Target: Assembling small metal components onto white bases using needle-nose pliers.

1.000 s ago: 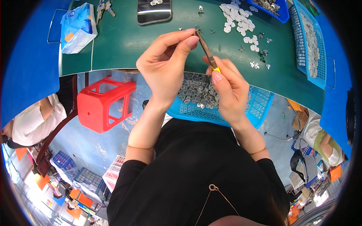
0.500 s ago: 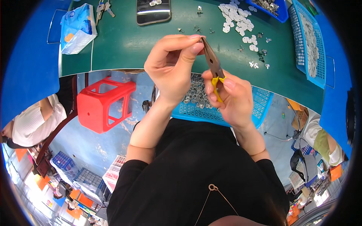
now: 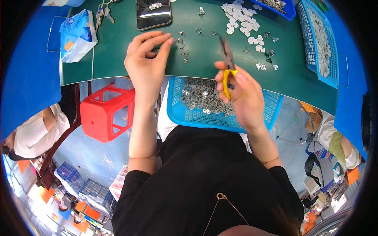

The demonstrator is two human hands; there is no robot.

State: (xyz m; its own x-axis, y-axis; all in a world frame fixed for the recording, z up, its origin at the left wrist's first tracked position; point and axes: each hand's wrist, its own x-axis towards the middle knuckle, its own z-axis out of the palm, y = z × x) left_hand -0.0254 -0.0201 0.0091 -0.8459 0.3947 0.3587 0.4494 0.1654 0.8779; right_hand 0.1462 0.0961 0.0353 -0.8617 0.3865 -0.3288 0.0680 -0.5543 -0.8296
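Note:
My right hand (image 3: 246, 92) is closed around the yellow handles of needle-nose pliers (image 3: 226, 55), whose dark jaws point up over the green table. To the left, my left hand (image 3: 147, 63) is raised above the table's near edge with thumb and index finger pinched together. Whether anything sits between those fingertips is too small to make out. Just right of them lie several small metal clips (image 3: 182, 45) in a loose column. Below the hands, a blue basket (image 3: 179, 120) at my lap holds a heap of small metal parts (image 3: 204, 94).
Flat white pieces (image 3: 242, 17) are spread at the back right, with more small clips (image 3: 269, 55) nearby. A long blue basket (image 3: 311, 47) and a dark blue tray (image 3: 289, 15) stand beyond. Phone (image 3: 153, 21), keys (image 3: 103, 13) and tissue pack (image 3: 78, 35) lie left; a red stool (image 3: 94, 118) stands below.
My left hand has moved left, away from the plier tips, to beside the small clips. The pliers stay in my right hand and now point up more steeply. The view has shifted slightly.

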